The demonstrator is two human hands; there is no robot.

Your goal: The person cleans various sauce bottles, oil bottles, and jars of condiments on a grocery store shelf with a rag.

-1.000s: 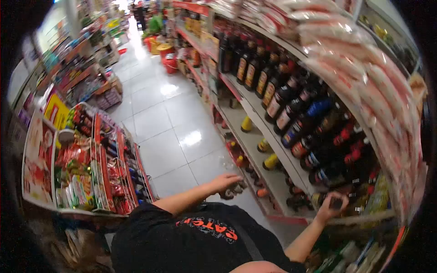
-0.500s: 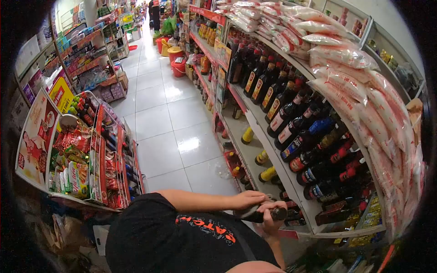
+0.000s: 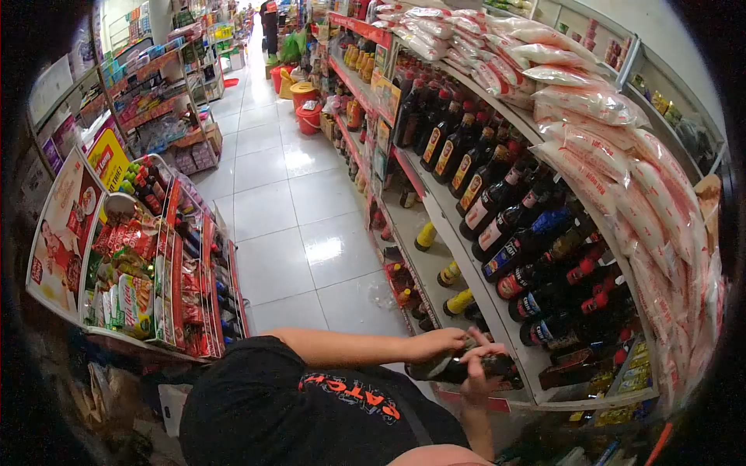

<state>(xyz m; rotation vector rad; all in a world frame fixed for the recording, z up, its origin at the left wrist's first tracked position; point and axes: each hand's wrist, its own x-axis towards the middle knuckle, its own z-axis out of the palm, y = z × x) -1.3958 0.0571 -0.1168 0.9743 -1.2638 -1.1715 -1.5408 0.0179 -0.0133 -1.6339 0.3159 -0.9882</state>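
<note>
A dark bottle (image 3: 448,370) lies roughly sideways in front of the black shirt, beside the lower shelf edge. My left hand (image 3: 437,342) comes in from the left and is closed over the upper side of the bottle; its fingertips are partly hidden. My right hand (image 3: 476,363) reaches up from below, its fingers across the bottle's right part, some of them slightly spread. The two hands are close together. Further dark bottles (image 3: 486,182) with labels stand in rows on the shelf to the right.
Shelving (image 3: 458,225) runs along the right, with yellow-capped bottles (image 3: 460,301) lower down. White-and-red bags (image 3: 590,167) are piled on top. At left stands a rack of packets (image 3: 124,256). Red buckets (image 3: 308,119) stand along the tiled aisle (image 3: 268,194). A person's dark clothing (image 3: 269,29) shows far off.
Both hands and the bottle have shifted slightly right. The fingers of my right hand have lifted and spread somewhat, and more of the bottle shows to their right.
</note>
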